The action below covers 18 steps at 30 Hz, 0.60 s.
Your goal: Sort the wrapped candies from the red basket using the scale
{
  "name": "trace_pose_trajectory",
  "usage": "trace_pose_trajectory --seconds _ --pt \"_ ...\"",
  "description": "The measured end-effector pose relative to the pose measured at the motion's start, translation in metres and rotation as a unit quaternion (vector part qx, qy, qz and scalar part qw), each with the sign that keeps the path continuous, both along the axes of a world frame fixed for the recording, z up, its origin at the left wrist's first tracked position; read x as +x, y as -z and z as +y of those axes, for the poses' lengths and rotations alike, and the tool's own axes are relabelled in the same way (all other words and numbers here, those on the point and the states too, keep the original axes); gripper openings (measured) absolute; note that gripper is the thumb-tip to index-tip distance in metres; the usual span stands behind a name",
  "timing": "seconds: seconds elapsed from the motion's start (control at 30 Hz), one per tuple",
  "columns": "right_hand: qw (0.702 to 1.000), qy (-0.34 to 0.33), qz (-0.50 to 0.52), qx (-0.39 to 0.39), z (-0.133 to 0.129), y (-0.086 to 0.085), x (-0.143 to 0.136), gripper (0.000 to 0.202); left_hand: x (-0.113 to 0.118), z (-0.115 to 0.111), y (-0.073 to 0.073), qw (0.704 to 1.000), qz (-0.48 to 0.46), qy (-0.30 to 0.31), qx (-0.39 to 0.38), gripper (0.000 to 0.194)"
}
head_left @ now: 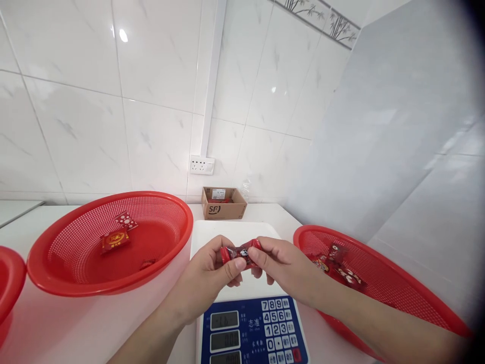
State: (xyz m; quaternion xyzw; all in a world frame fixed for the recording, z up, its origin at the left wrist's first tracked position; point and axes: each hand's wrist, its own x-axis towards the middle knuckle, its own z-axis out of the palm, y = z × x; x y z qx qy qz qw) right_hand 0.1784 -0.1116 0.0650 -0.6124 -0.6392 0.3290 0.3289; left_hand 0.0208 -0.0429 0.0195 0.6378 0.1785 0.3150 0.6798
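Between my two hands is a small red wrapped candy (242, 253) with a dark picture on its wrapper. My left hand (216, 268) pinches its left end between thumb and fingers. At the other end, my right hand (273, 259) grips the wrapper the same way, thumb on top. Both hands are above the white pan (235, 230) of a digital scale. The scale's blue panel (252, 328), with number keys and small displays, lies just below them.
A red perforated basket (64, 237) on the left holds a few red packets (114, 239). Another red basket (409, 298) on the right has several wrapped packets (339, 265). A cardboard box (225, 210) stands against the tiled wall. Part of a third red basket (9, 283) shows at far left.
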Motion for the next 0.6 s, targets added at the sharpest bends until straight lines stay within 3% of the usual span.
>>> trace_pose_trajectory --seconds 0.27,0.6 --pt "0.999 -0.025 -0.018 0.033 -0.0062 -0.0073 -0.0093 0.028 -0.002 -0.0014 -0.0012 0.997 0.038 0.005 0.063 0.039" --pt "0.999 -0.001 -0.03 0.017 -0.0074 -0.0051 -0.0073 0.032 0.0004 -0.0024 -0.0004 0.998 0.007 0.004 0.062 0.033"
